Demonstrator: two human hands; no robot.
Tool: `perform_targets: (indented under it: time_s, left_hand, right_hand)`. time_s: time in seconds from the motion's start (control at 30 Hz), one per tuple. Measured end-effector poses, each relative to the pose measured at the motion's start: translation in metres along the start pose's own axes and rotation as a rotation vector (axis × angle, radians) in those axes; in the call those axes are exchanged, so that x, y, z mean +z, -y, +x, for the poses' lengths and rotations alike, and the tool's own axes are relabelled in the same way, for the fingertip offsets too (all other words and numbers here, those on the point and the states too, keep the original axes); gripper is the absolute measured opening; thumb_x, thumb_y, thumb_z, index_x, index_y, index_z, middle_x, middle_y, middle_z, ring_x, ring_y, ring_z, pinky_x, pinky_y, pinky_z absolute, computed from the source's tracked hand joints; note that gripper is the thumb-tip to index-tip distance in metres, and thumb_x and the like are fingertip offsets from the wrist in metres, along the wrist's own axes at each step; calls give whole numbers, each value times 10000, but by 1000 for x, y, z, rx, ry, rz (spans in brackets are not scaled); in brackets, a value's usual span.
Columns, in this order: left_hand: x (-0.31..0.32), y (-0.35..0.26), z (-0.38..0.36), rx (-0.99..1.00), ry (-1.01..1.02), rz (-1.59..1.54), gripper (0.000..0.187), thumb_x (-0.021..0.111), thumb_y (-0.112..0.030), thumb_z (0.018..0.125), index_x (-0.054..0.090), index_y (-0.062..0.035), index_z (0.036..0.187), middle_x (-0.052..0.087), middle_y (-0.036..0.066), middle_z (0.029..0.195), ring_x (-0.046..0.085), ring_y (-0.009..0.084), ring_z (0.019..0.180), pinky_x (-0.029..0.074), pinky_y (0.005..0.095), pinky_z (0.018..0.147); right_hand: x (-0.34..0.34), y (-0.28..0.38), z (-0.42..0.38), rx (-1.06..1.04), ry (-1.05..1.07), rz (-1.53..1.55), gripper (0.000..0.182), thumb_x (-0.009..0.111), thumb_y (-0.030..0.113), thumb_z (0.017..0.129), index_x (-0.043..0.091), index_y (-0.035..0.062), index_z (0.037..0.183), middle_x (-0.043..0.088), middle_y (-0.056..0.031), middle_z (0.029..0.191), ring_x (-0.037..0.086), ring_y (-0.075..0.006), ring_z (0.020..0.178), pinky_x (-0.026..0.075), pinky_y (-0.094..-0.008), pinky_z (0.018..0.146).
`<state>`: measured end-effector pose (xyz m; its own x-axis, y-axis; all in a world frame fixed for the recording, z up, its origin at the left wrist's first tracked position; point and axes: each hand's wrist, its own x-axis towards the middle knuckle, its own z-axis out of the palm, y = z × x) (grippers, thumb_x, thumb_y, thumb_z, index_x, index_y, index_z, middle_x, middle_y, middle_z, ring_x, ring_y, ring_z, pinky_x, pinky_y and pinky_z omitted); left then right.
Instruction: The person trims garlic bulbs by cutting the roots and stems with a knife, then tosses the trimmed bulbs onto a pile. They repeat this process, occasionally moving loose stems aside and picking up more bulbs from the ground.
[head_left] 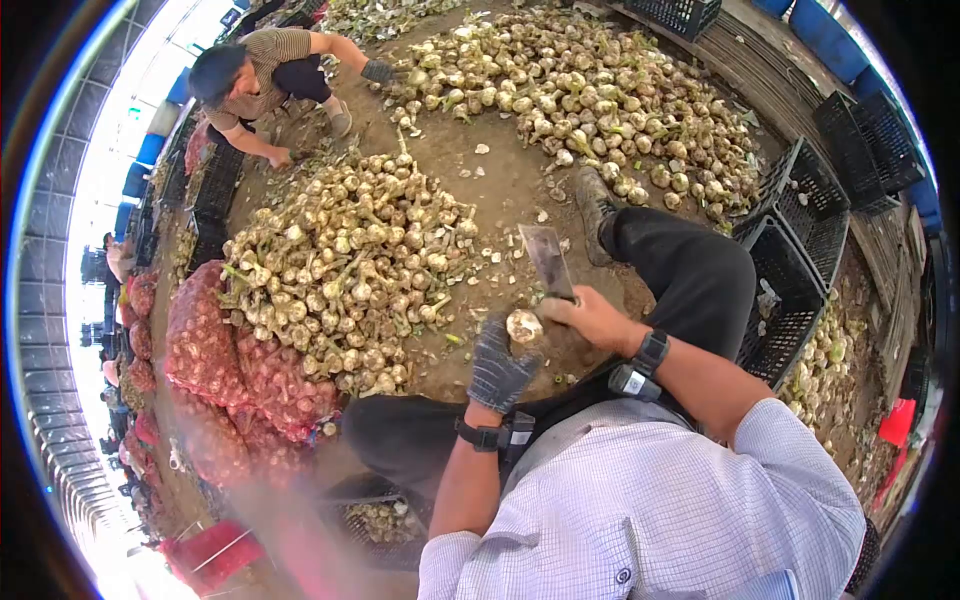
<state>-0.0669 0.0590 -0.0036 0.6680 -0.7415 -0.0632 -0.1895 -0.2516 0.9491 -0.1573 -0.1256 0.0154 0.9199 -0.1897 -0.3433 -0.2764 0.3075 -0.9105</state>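
Dirt floor (500, 190) under a covered shed, garlic everywhere. Big pile of garlic bulbs with stems (350, 270) lies left of the person's hands; a second, wider pile (590, 90) spreads across the top of the view. Red mesh sacks (215, 350) filled with bulbs lie against the near pile's left edge. Black plastic crates (800, 240) stand on the right, one beside the person's knee (a few more sit further back along the wall).

Left hand (498, 368), in a dark grey glove, holds a single garlic bulb (524, 325); fingers curled around it from below, bulb poking out on top. Right hand (590, 318) is bare, fingers closed around the handle of a cleaver-like blade (548, 260), blade pointing up and away, its lower end just beside the bulb. Both wrists carry black bands. Person sits with legs in black trousers, one shoe (592, 205) out toward the far pile.

Another person (265, 75) crouches at the top left, one gloved hand reaching into the far pile.
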Motion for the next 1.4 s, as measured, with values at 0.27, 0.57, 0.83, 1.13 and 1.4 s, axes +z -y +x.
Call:
perform_targets:
  time_s: [0.27,0.57,0.83,1.13,1.4]
  left_hand:
    - [-14,6,-12,-257,13,-478,502,756,-206,771,570,-54,1211,615,152,1149,602,282,1022,486,385,886]
    - [-13,52,-11,-349,105,-507,188,644,-114,863,660,-65,1044,684,77,971,637,187,882,518,323,751]
    - [-34,46,-26,-658,-37,-1173,239,581,-205,908,622,-44,1080,661,93,919,647,205,811,545,343,647]
    - [-46,-35,63,232,79,125,299,586,-273,939,593,-82,1169,653,60,961,636,210,882,524,320,794]
    - [-30,72,149,-100,-156,476,527,685,-330,848,569,-1,1244,517,202,1337,489,314,1228,421,414,1005]
  right_hand:
    - [25,14,2,-330,-133,-601,321,779,243,779,570,23,887,552,-58,816,590,-190,843,478,-369,705]
    - [28,6,0,-431,-36,-848,267,707,207,778,604,15,931,560,-156,922,578,-372,838,480,-443,714]
    - [14,-9,14,-268,76,-1097,256,665,238,769,641,4,870,616,-206,853,596,-411,821,483,-469,715]
    - [-27,-74,49,131,-195,-1004,351,639,267,765,663,-67,872,640,-283,800,619,-440,787,497,-466,727]
    - [-34,-79,52,214,-220,-953,323,634,243,781,647,-58,898,616,-298,776,618,-437,737,482,-470,688]
